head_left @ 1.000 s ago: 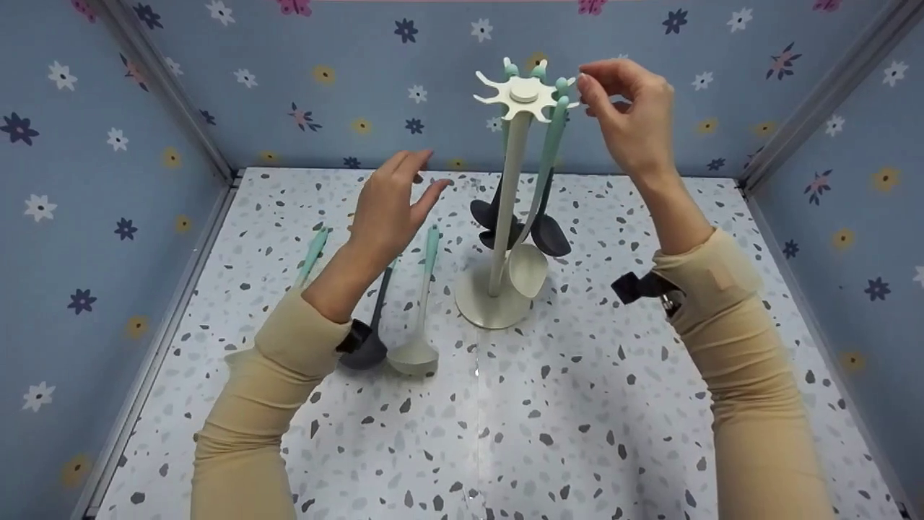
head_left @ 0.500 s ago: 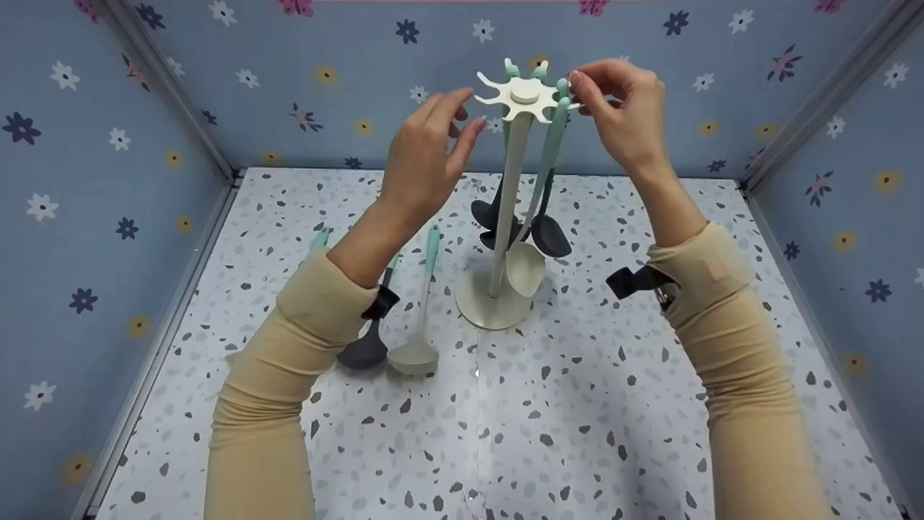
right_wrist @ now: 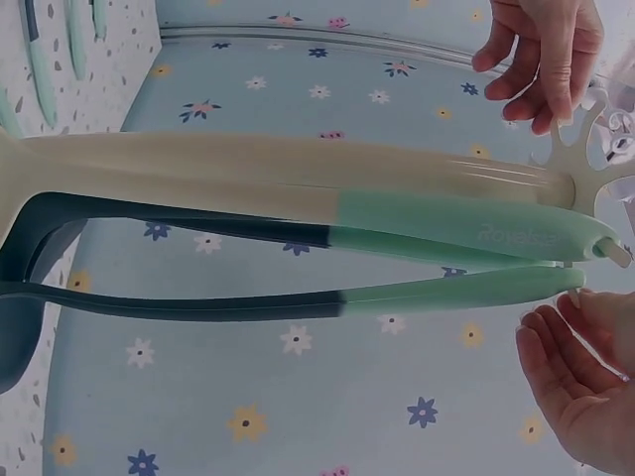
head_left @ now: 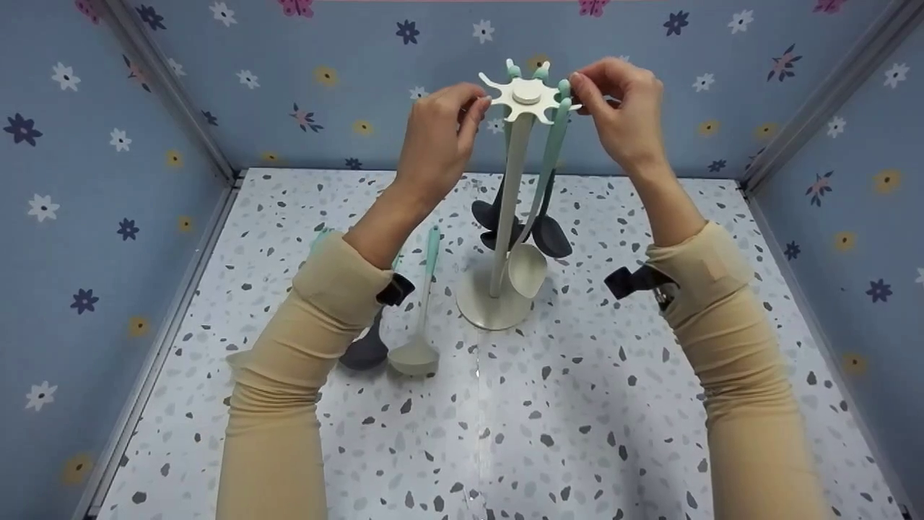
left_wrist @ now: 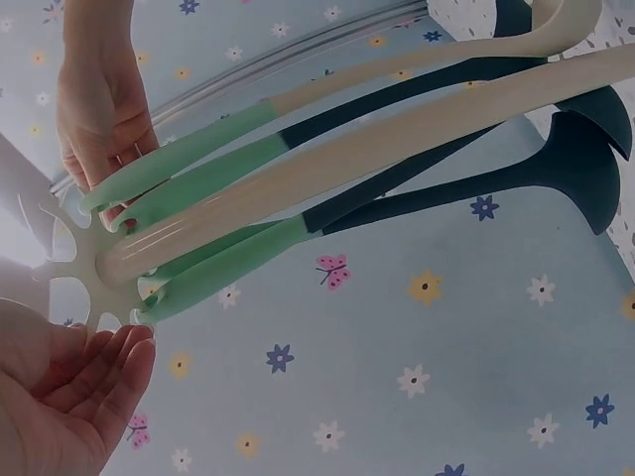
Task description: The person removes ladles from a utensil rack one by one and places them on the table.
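A cream utensil rack (head_left: 509, 195) stands on the table, its star-shaped top (head_left: 526, 94) ringed with hooks. My left hand (head_left: 437, 141) pinches a hook at the left of that top. On the opposite side, my right hand (head_left: 628, 115) pinches another hook with thumb and fingertips, close beside a green handle (right_wrist: 466, 288). Several green-handled utensils hang from the hooks: a cream spoon (head_left: 528, 271) in front, a dark spoon (head_left: 552, 237) at the right, and other dark-headed ones (left_wrist: 585, 169) behind the pole.
Left of the rack's round base (head_left: 480, 310), a cream ladle (head_left: 413, 355) and a dark ladle (head_left: 364, 352) lie on the speckled table (head_left: 534, 426). Another pale utensil (head_left: 238, 359) is mostly hidden under my left sleeve. Flowered blue walls (head_left: 404, 65) enclose the back and sides.
My left hand has risen rightward from over the table to the rack's top and now pinches a hook. My right hand has shifted slightly left onto the hook. The rack stays in place.
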Available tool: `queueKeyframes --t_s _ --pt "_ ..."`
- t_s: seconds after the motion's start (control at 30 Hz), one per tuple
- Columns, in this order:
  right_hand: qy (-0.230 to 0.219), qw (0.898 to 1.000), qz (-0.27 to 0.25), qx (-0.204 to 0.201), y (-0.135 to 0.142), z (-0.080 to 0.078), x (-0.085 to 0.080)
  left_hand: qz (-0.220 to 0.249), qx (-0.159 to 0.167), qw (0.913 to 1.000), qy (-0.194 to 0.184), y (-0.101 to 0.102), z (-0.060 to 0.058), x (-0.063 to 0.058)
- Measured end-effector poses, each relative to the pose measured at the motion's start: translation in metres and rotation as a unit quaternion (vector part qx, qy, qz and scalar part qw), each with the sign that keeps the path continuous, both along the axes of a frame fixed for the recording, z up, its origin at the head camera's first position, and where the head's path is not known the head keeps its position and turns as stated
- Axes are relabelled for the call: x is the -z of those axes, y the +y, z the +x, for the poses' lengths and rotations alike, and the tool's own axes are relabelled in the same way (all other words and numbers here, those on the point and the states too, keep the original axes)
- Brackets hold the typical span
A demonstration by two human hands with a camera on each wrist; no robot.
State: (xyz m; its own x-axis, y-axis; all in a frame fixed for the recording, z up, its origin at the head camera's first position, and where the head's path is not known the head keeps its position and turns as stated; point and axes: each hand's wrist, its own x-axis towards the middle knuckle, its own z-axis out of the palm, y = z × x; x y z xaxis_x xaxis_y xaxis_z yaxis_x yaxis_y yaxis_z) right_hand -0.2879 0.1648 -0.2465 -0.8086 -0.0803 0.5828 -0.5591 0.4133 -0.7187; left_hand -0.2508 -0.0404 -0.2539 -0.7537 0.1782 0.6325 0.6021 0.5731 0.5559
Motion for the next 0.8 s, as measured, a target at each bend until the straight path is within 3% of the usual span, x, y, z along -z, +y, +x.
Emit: queueKeyframes --t_s 0.17,0.43,0.57,0.8 --pt "0.000 1.000 -0.005 0.009 -0.001 0.002 0.000 0.015 0.012 0.9997 -0.013 0.002 -0.002 -0.002" --pt "-0.006 0.999 -0.049 0.001 -0.010 0.026 -0.011 0.071 0.026 0.9961 -0.046 -0.001 -0.011 -0.002" --pt "-0.009 0.998 -0.063 0.004 -0.011 0.031 -0.011 0.096 0.038 0.9934 -0.051 -0.002 -0.017 -0.002" --pt "-0.015 0.996 -0.083 0.006 -0.014 0.032 -0.009 0.155 0.066 0.9814 -0.092 -0.005 -0.030 -0.002"
